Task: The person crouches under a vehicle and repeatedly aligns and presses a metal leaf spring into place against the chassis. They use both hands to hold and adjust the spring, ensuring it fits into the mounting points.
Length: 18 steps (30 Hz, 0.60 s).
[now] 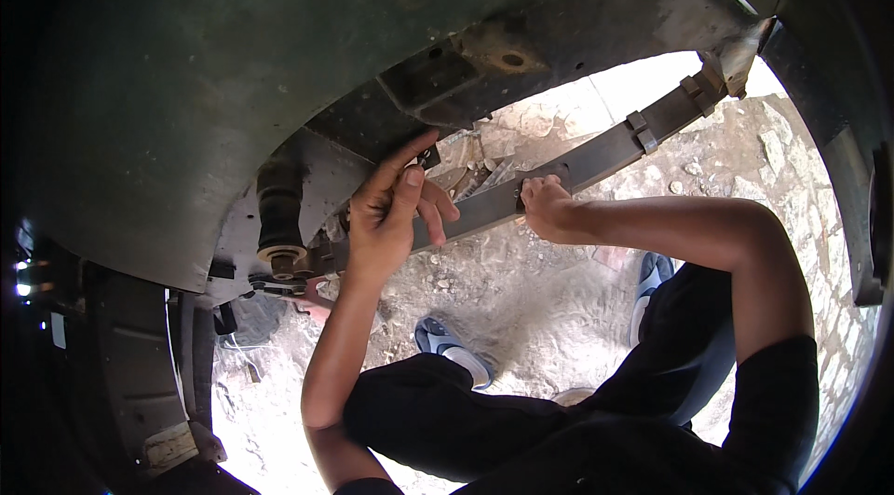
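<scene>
Under the vehicle body, my left hand (389, 211) is raised with its index finger and thumb around a small dark metal part (428, 158). Its other fingers curl loosely below. What kind of part this is cannot be made out. A long grey leaf spring (610, 153) with metal clips crosses behind, running from lower left to upper right. My right hand (551, 208) has its fingers curled over the spring's near edge, around the middle of its length.
A black shock absorber (280, 206) hangs at the left beneath the curved dark fender (186, 76). The frame rail (596, 34) arches overhead. Below lies rough, stony ground (559, 309), where my sandalled feet (452, 346) stand apart. A dark panel (857, 206) borders the right side.
</scene>
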Each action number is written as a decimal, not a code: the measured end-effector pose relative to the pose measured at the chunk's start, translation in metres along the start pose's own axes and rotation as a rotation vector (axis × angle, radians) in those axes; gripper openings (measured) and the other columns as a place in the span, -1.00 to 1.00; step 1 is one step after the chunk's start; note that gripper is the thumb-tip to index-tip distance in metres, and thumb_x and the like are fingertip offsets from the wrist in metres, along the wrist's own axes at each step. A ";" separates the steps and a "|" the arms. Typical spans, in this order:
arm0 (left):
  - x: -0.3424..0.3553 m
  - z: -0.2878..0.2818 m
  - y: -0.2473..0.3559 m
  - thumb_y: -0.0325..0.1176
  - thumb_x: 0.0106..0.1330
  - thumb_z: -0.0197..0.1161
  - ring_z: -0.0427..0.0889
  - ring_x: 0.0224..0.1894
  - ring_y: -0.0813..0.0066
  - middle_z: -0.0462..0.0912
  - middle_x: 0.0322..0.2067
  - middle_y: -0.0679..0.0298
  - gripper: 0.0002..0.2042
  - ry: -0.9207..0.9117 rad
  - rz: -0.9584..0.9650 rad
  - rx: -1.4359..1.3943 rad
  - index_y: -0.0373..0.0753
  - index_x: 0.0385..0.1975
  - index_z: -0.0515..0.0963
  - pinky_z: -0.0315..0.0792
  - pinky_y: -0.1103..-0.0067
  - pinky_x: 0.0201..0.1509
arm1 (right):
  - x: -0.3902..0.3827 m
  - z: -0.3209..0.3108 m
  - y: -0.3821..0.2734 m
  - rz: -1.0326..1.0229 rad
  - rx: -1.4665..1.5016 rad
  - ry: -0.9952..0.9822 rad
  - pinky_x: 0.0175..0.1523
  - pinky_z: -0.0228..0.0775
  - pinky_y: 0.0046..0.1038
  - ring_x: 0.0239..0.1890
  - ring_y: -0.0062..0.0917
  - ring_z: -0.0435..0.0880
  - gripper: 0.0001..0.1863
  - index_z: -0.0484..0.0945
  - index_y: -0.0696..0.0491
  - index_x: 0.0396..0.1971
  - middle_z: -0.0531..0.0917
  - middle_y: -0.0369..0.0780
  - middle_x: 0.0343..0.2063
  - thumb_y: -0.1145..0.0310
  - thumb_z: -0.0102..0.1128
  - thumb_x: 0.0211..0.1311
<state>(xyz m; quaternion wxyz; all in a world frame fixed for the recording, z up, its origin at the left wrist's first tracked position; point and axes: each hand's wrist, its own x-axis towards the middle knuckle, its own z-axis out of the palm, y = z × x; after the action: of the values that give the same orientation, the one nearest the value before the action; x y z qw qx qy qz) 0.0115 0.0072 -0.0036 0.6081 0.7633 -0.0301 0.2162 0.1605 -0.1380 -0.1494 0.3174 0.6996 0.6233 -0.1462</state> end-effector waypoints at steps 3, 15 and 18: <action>-0.003 -0.003 -0.001 -0.35 0.50 0.00 0.58 -0.64 0.57 0.60 -0.63 0.20 -0.67 0.027 -0.015 0.017 -0.40 0.14 0.45 0.41 0.70 -0.52 | -0.001 -0.002 -0.011 0.052 -0.107 -0.023 -0.09 0.31 -0.07 0.08 -0.13 0.39 -0.43 0.43 0.34 0.13 0.30 0.17 0.24 0.29 0.15 0.16; -0.002 -0.004 -0.004 -0.45 0.44 0.08 0.59 -0.63 0.61 0.62 -0.65 0.24 -0.75 0.154 0.186 0.442 -0.38 0.03 0.54 0.42 0.71 -0.50 | 0.015 0.024 0.007 0.152 -0.060 0.014 -0.06 0.29 -0.06 0.14 -0.08 0.36 -0.31 0.24 0.41 0.23 0.16 0.19 0.33 0.19 0.02 0.24; -0.002 -0.003 -0.006 -0.48 0.41 0.12 0.58 -0.64 0.62 0.62 -0.66 0.26 -0.76 0.206 0.161 0.423 -0.36 0.01 0.56 0.40 0.71 -0.52 | 0.020 0.029 0.007 0.131 -0.045 0.080 -0.06 0.29 -0.05 0.13 -0.07 0.36 -0.33 0.26 0.40 0.22 0.18 0.20 0.32 0.20 -0.01 0.24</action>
<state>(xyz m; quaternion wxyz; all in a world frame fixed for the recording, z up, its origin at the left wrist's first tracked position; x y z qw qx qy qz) 0.0100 0.0114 -0.0091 0.4152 0.8427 0.0174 0.3422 0.1766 -0.1413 -0.1815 0.3166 0.7367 0.5917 -0.0830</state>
